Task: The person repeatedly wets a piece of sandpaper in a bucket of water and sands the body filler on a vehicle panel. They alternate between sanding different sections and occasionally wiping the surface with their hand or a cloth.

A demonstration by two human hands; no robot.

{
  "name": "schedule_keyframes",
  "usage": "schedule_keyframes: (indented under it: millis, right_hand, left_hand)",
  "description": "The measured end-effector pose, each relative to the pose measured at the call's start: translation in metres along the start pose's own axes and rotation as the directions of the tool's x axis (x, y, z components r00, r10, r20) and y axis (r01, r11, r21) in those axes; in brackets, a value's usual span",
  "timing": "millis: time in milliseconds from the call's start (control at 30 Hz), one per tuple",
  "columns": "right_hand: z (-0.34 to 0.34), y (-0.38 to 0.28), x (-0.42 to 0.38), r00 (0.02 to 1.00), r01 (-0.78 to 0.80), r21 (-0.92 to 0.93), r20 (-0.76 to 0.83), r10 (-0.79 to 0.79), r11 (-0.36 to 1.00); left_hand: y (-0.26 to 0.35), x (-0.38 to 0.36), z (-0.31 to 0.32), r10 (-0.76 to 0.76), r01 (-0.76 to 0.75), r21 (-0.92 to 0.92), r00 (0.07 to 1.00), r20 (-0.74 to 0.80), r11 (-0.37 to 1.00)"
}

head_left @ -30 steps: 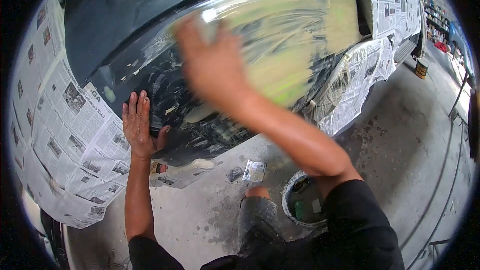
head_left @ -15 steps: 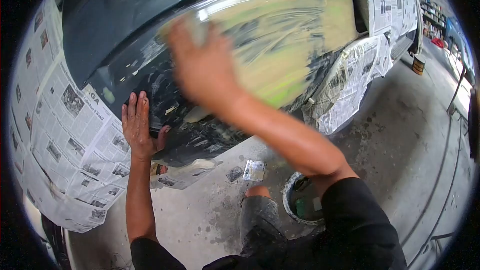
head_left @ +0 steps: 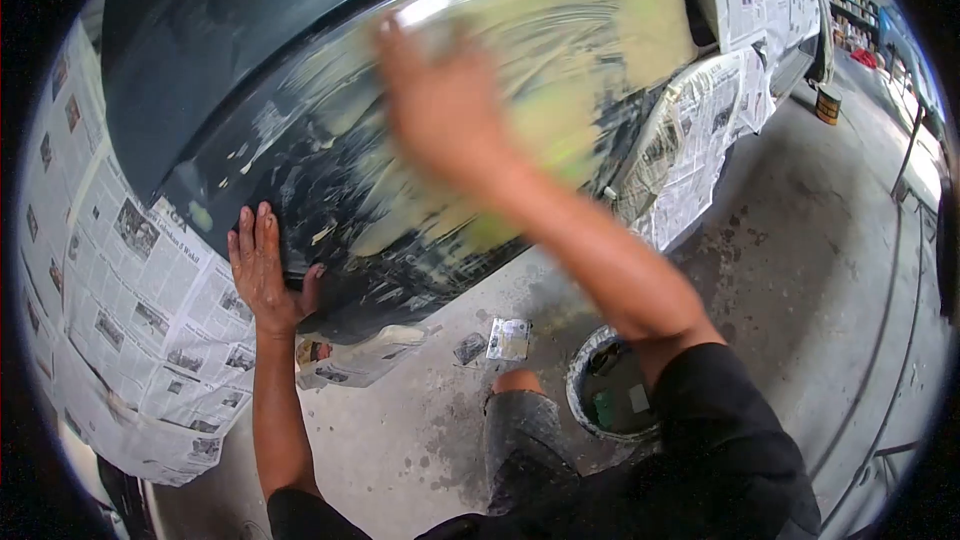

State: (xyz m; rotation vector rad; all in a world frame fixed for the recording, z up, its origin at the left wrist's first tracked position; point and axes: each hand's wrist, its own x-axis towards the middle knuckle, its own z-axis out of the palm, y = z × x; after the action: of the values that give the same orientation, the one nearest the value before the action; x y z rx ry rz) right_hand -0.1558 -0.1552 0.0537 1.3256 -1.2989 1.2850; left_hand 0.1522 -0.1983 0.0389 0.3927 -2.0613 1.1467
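Observation:
A dark car body panel (head_left: pixel 300 195) fills the upper middle, its right part smeared with yellowish filler (head_left: pixel 560 60) in streaks. My right hand (head_left: pixel 445 105) presses on the upper part of the smeared area. Motion blurs its fingers, and a pale thing between them and the panel is too smeared to name. My left hand (head_left: pixel 265 275) lies flat at the panel's lower left edge, fingers stretched out, holding nothing. Beside it, newspaper (head_left: pixel 140 280) covers the neighbouring part of the car.
More newspaper (head_left: pixel 690 140) masks the right side. Below me on the concrete floor stands a round bucket (head_left: pixel 578 405) with a green piece and a pale piece inside. A small paper packet (head_left: pixel 509 338) lies near my knee. A can (head_left: pixel 827 106) stands farther right.
My right hand has moved right along the panel, and filler streaks now show where it was. My left hand stays flat at the edge. The view has shifted slightly.

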Motion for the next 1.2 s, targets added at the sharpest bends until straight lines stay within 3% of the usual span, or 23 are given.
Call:
schedule_keyframes:
  millis: [67,167,233,267,300,333,367,400,467,500,567,633,667,700,767,833,900,1000,1067,1133,1200]
  right_hand:
    - [-0.007,-0.08,-0.011,0.993,0.112,0.24,0.017,-0.119,0.964]
    - [-0.016,-0.063,-0.009,0.974,0.216,0.256,0.013,-0.227,0.942]
    - [-0.022,-0.016,-0.007,0.982,0.142,0.172,0.103,-0.161,0.975]
    - [-0.017,0.016,-0.004,0.993,0.001,0.058,0.115,-0.007,0.998]
    - [-0.029,0.053,-0.001,0.995,-0.034,-0.152,0.085,0.047,0.988]
    - [-0.032,0.099,0.001,0.983,-0.167,-0.216,0.035,0.178,0.962]
    - [-0.034,0.155,0.002,0.982,-0.179,-0.104,-0.08,0.171,0.978]
    - [-0.045,0.191,0.008,0.922,-0.386,-0.082,-0.042,0.384,0.919]
    - [-0.069,0.253,0.005,0.95,-0.313,-0.049,-0.003,0.313,0.949]
    - [-0.082,0.256,-0.003,0.95,-0.311,-0.052,-0.003,0.311,0.949]
    - [-0.11,0.244,-0.025,0.856,-0.517,0.14,0.096,0.508,0.844]
    - [-0.129,0.217,-0.074,0.932,-0.346,0.254,-0.015,0.361,0.903]
    - [-0.144,0.193,-0.1,0.904,-0.424,0.295,0.07,0.423,0.856]
    - [-0.15,0.179,-0.135,0.836,-0.543,0.409,0.185,0.516,0.733]
    - [-0.165,0.146,-0.201,0.672,-0.737,0.449,0.41,0.616,0.505]
    - [-0.171,0.13,-0.276,0.446,-0.894,0.336,0.596,0.668,0.296]
    - [-0.183,0.102,-0.324,0.193,-0.981,0.165,0.775,0.602,0.102]
    - [-0.182,0.089,-0.408,0.159,-0.987,0.121,0.843,0.513,0.107]
    - [-0.185,0.082,-0.438,-0.001,-0.992,-0.06,0.877,0.481,0.109]
    - [-0.183,0.081,-0.466,-0.053,-0.991,-0.107,0.876,0.48,0.085]
    - [-0.177,0.085,-0.49,-0.097,-0.987,-0.146,0.876,0.473,0.068]
  left_hand:
    - [-0.005,-0.004,0.003,0.009,-0.009,-0.003,1.0,0.002,1.0]
    - [-0.008,-0.008,0.004,0.008,-0.008,-0.002,1.0,0.005,1.0]
    - [-0.006,-0.007,0.004,0.006,-0.006,-0.004,1.0,0.001,1.0]
    - [-0.006,-0.006,0.003,0.007,-0.007,-0.004,1.0,-0.001,1.0]
    - [-0.005,-0.006,0.004,0.004,-0.004,-0.002,1.0,-0.003,1.0]
    - [-0.003,-0.005,0.003,0.0,0.0,0.001,1.0,0.001,1.0]
    - [-0.003,-0.004,0.002,-0.002,0.002,0.004,1.0,0.007,1.0]
    - [-0.003,-0.004,0.002,-0.004,0.004,0.003,1.0,0.01,1.0]
    - [-0.003,-0.003,0.002,0.013,-0.013,0.014,1.0,0.013,1.0]
    - [-0.002,-0.002,0.0,0.011,-0.011,0.01,0.999,0.039,1.0]
    - [0.004,0.002,-0.002,-0.011,0.008,0.041,0.997,0.075,0.999]
    - [0.014,0.007,-0.009,-0.054,0.042,0.072,0.984,0.167,0.996]
    - [0.024,0.017,-0.013,-0.055,0.042,0.079,0.984,0.169,0.996]
    - [0.037,0.03,-0.016,-0.096,0.084,0.077,0.981,0.167,0.993]
    - [0.048,0.057,-0.013,-0.115,0.103,0.088,0.983,0.143,0.991]
    - [0.05,0.09,0.005,-0.079,0.07,0.101,0.993,0.086,0.992]
    - [0.057,0.116,0.031,-0.052,0.049,0.078,0.998,0.034,0.996]
    - [0.075,0.124,0.051,-0.013,0.012,0.044,1.0,0.022,0.999]
    - [0.087,0.118,0.056,0.023,-0.024,0.02,0.999,0.029,1.0]
    - [0.102,0.098,0.063,0.215,-0.216,-0.032,0.922,0.323,0.976]
    - [0.117,0.076,0.066,0.272,-0.256,-0.092,0.9,0.342,0.962]
